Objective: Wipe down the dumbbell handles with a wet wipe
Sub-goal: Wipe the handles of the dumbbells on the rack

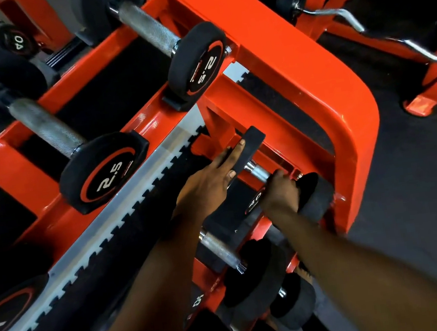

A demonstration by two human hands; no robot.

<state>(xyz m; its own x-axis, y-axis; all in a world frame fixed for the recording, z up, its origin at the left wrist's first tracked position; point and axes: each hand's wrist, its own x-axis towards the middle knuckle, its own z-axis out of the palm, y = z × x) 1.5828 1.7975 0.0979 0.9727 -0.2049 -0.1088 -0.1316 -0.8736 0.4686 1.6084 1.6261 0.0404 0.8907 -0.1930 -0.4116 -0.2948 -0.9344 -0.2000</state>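
Fingers of the right hand [281, 194] curled round the handle [257, 171] of the end dumbbell [317, 198], at the right end of the orange rack's [293, 44] lower tier; whether a wipe lay under them could not be told. The left hand [210, 178] pressed straight-fingered on its far head [250, 144]. Three dumbbells sat on this tier, two 2.5 dumbbells [102, 175] above.

A big orange rack [294, 52] fills the middle. Under it lies a black floor mat [424, 194] with a white jagged strip [121, 197]. A bent silver bar [344, 12] rests on another orange stand [420, 105].
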